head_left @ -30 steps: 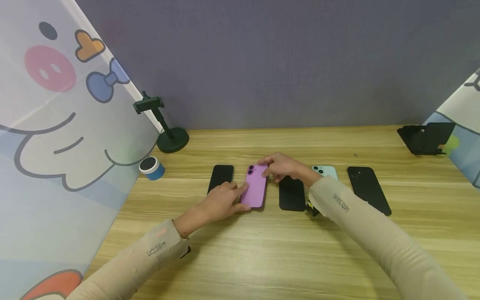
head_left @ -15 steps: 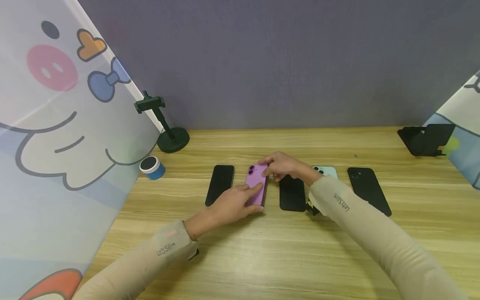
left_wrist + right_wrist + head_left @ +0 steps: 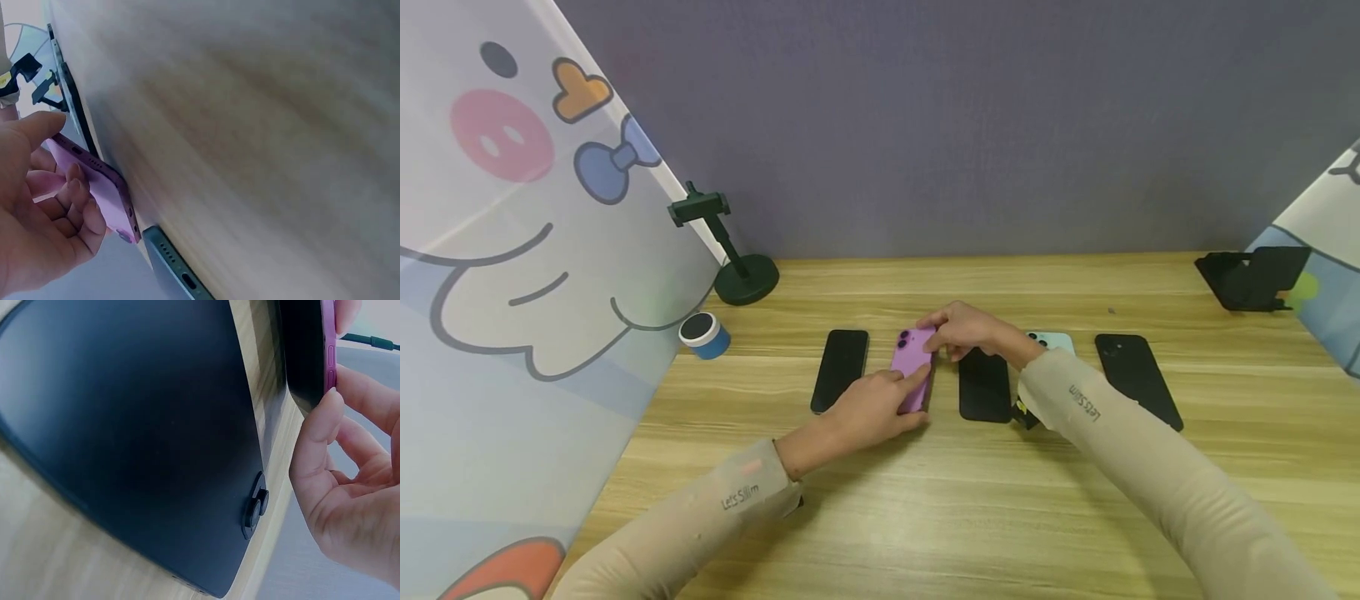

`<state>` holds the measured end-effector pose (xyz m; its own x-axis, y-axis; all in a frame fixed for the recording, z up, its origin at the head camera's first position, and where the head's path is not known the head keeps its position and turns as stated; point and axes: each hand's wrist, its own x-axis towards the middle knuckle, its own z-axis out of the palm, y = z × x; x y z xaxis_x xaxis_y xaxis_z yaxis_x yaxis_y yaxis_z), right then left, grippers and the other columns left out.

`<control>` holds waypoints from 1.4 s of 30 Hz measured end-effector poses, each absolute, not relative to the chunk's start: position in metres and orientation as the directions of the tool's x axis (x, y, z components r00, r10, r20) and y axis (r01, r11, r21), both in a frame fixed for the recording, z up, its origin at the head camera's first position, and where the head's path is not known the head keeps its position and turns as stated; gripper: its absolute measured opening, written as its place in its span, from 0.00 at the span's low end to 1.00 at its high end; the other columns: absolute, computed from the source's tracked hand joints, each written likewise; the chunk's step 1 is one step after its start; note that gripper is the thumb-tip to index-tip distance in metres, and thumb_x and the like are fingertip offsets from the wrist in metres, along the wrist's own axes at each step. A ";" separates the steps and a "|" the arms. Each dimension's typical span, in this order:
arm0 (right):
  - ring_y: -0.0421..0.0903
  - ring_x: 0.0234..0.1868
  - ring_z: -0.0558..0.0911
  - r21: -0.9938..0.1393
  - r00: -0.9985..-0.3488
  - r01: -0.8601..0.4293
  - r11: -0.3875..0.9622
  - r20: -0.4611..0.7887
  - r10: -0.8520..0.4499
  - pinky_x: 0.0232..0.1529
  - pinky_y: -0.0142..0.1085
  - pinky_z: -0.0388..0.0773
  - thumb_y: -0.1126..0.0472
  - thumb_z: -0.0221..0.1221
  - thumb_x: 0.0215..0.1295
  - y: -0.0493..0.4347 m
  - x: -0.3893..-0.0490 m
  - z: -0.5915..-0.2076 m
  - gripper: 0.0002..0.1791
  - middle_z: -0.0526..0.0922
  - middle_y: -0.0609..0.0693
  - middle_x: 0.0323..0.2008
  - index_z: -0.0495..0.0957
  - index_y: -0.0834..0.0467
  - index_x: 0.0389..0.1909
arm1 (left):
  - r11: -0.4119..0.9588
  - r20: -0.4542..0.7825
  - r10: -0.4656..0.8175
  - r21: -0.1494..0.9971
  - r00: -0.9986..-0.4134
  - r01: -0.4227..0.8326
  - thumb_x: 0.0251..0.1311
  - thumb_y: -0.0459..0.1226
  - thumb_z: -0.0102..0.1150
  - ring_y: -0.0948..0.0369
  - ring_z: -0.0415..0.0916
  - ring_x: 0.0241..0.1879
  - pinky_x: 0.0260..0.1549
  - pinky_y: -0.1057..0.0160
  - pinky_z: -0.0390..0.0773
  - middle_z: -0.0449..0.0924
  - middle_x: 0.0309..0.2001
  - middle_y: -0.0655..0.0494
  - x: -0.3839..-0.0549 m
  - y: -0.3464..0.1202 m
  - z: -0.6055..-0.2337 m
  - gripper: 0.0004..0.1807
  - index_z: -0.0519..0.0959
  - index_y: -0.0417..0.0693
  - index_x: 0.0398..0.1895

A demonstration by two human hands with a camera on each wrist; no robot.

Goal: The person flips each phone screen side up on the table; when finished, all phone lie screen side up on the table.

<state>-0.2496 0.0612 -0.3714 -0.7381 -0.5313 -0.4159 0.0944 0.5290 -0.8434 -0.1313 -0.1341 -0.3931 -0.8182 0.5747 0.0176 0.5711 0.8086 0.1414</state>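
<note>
Pink phone gripped at two spots

Sits on the surface between left black phone and middle black phone, camera side up, right edge looks tipped off the wood grain. Right hand: thumb and index in a narrow pinch on the upper right edge. Left hand: thumb at bottom edge, index over the back, other fingers curled in.

Step, my read: two-handed hold, ready to lift or shift. Next move probably calls for both hands going together; flat back gives little to hook, rails are the safer grip.

Materials: smooth pink back, pink side rail with long buttons, dark glossy underside, rounded corners. Middle one: dark satin slab, raised round lenses. Mint phone mostly behind the sleeve.
</note>
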 end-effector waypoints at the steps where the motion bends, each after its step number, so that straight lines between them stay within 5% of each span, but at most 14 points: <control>1: 0.39 0.14 0.65 -0.843 -0.739 0.094 0.529 -0.415 -0.531 0.23 0.31 0.72 0.64 0.63 0.65 0.061 -0.250 -0.371 0.30 0.65 0.43 0.11 0.72 0.58 0.69 | 0.805 0.011 0.579 0.148 -0.815 0.574 0.65 0.56 0.61 0.68 0.66 0.23 0.19 0.72 0.65 0.74 0.28 0.60 -0.132 -0.135 -0.392 0.40 0.65 0.48 0.75; 17: 0.39 0.14 0.66 -0.874 -0.748 0.002 0.485 -0.323 -0.579 0.27 0.37 0.80 0.57 0.62 0.68 0.064 -0.249 -0.369 0.33 0.65 0.44 0.12 0.67 0.61 0.72 | 0.741 -0.086 0.601 0.432 -0.794 0.514 0.66 0.43 0.58 0.72 0.62 0.14 0.14 0.75 0.63 0.71 0.22 0.60 -0.142 -0.148 -0.376 0.40 0.55 0.45 0.78; 20: 0.41 0.17 0.70 -0.887 -0.764 -0.009 0.463 -0.292 -0.575 0.28 0.39 0.80 0.56 0.60 0.70 0.064 -0.249 -0.371 0.32 0.71 0.49 0.18 0.67 0.61 0.72 | 0.739 -0.065 0.596 0.436 -0.800 0.514 0.66 0.41 0.58 0.72 0.61 0.15 0.15 0.74 0.63 0.70 0.22 0.61 -0.142 -0.150 -0.374 0.41 0.54 0.43 0.79; 23: 0.45 0.22 0.74 -0.901 -0.779 -0.020 0.434 -0.258 -0.571 0.30 0.41 0.81 0.56 0.58 0.73 0.065 -0.248 -0.371 0.31 0.77 0.55 0.36 0.66 0.59 0.73 | 0.743 -0.036 0.584 0.426 -0.811 0.516 0.66 0.39 0.57 0.72 0.59 0.13 0.14 0.74 0.62 0.69 0.20 0.62 -0.141 -0.152 -0.372 0.40 0.53 0.41 0.79; 27: 0.53 0.35 0.79 -0.913 -0.800 -0.054 0.405 -0.203 -0.565 0.32 0.44 0.83 0.54 0.57 0.73 0.064 -0.248 -0.372 0.31 0.72 0.56 0.56 0.66 0.57 0.74 | 0.753 -0.010 0.550 0.439 -0.835 0.490 0.65 0.35 0.54 0.71 0.57 0.12 0.13 0.74 0.59 0.66 0.19 0.61 -0.140 -0.153 -0.370 0.40 0.52 0.40 0.79; 33: 0.62 0.46 0.80 -0.929 -0.795 -0.073 0.362 -0.165 -0.584 0.34 0.45 0.84 0.53 0.57 0.74 0.065 -0.247 -0.373 0.31 0.71 0.58 0.61 0.64 0.51 0.76 | 0.758 0.028 0.449 0.517 -0.893 0.397 0.66 0.32 0.52 0.70 0.59 0.13 0.13 0.73 0.60 0.69 0.20 0.60 -0.140 -0.157 -0.373 0.38 0.54 0.46 0.79; 42: 0.56 0.49 0.81 -0.905 -0.758 0.010 0.425 -0.284 -0.587 0.35 0.45 0.85 0.53 0.57 0.74 0.069 -0.240 -0.382 0.39 0.72 0.60 0.64 0.52 0.51 0.80 | 0.644 0.031 0.278 0.736 -0.960 0.210 0.72 0.36 0.51 0.66 0.63 0.15 0.15 0.69 0.64 0.81 0.28 0.55 -0.144 -0.167 -0.390 0.31 0.60 0.48 0.77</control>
<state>-0.2399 0.0693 -0.3815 -0.7584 -0.5867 -0.2839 0.0099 0.4252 -0.9051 -0.1443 -0.1666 -0.3903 -0.9601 0.2780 0.0312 0.2103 0.6440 0.7356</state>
